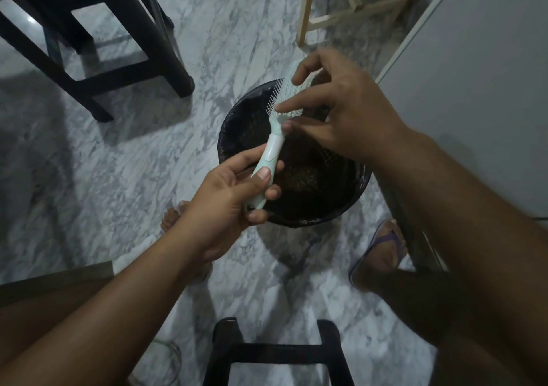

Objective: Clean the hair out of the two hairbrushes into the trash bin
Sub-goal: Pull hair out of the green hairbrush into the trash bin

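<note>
A: Marble floor; trash bin (296,178) centre. Hairbrush (274,145) above its 11 o'clock rim.

B: Left hand (234,204) wraps handle; right hand (341,112), fingers spread, picks bristles. Light, stiff plastic, probably; handle's the hold.

There is just one camera, worn on the person's head. It looks forward and steeply down, from close above both arms. The marble floor (124,154) fills the picture, with a dark stool (89,44) far left and another stool (278,353) near the bottom edge.
</note>
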Demonstrator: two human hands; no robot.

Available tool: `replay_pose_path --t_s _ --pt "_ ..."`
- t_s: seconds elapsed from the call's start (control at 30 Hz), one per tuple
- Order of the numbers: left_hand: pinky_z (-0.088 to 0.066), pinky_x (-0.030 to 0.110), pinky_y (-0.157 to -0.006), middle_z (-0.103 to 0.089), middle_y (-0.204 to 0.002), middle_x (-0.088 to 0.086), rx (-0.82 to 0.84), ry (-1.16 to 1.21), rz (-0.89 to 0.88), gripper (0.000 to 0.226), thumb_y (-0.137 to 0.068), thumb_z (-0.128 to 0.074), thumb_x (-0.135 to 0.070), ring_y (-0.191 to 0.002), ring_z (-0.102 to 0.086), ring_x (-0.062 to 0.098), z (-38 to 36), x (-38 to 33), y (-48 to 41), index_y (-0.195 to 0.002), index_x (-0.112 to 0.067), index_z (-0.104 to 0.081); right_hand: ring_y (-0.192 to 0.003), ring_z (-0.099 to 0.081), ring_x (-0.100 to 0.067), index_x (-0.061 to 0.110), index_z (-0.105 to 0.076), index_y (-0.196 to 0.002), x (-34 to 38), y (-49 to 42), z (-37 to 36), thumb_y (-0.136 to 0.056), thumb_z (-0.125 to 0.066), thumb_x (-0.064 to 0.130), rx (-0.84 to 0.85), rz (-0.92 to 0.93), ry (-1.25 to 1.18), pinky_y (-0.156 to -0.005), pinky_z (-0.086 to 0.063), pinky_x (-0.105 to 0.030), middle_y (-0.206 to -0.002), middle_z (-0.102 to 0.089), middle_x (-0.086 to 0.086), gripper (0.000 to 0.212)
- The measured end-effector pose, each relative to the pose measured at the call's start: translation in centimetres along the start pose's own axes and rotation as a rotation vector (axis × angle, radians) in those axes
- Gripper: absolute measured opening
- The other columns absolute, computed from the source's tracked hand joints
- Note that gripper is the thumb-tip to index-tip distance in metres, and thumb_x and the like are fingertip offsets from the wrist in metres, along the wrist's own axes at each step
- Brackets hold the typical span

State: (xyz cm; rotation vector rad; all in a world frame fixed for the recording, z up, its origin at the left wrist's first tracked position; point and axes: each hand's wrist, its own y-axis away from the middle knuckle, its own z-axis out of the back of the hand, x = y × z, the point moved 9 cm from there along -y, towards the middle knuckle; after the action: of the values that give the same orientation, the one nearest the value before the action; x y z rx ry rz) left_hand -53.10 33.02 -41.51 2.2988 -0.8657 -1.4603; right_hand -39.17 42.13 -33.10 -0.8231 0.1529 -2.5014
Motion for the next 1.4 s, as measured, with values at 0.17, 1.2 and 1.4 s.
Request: replay_pose_path --t_s 0.17,1.2,1.4 --pt "-0.035 0.018 -0.046 -0.066 -0.106 0.005 0.007 -0.032 -0.036 0.043 -0.091 -0.06 -0.009 -0.067 -0.055 0.01 -0.1 -0.6 0.0 -0.133 -0.016 -0.061 -0.088 -0.064 -0.022 0.019 -0.079 -0.091 0.9 0.0 0.1 -0.084 -0.074 0.018 -0.101 0.029 -0.017 -0.077 -0.052 -0.038 -0.098 -0.07 -0.001 0.008" --pt "-0.052 0.023 -0.06 -0.068 -0.108 0.003 -0.091 0.003 -0.061 0.04 -0.087 -0.065 -0.008 -0.093 -0.068 0.013 1.2 0.0 0.0 -0.125 -0.019 -0.07 -0.064 -0.063 -0.008 0.008 -0.068 -0.095 -5.6 1.0 9.1 -0.096 -0.063 0.013 -0.668 -0.313 -0.362 -0.061 -0.058 -0.033 -0.076 -0.066 0.0 0.007" --pt "-0.049 0.024 -0.061 -0.066 -0.107 0.004 -0.066 -0.043 -0.08 0.044 -0.088 -0.065 -0.004 -0.091 -0.062 0.015 0.9 0.2 -0.3 -0.129 -0.021 -0.067 -0.09 -0.06 -0.003 0.02 -0.07 -0.121 -1.2 0.6 1.4 -0.091 -0.07 0.032 -0.184 -0.215 -0.165 -0.075 -0.048 -0.013 -0.102 -0.065 0.0 0.032"
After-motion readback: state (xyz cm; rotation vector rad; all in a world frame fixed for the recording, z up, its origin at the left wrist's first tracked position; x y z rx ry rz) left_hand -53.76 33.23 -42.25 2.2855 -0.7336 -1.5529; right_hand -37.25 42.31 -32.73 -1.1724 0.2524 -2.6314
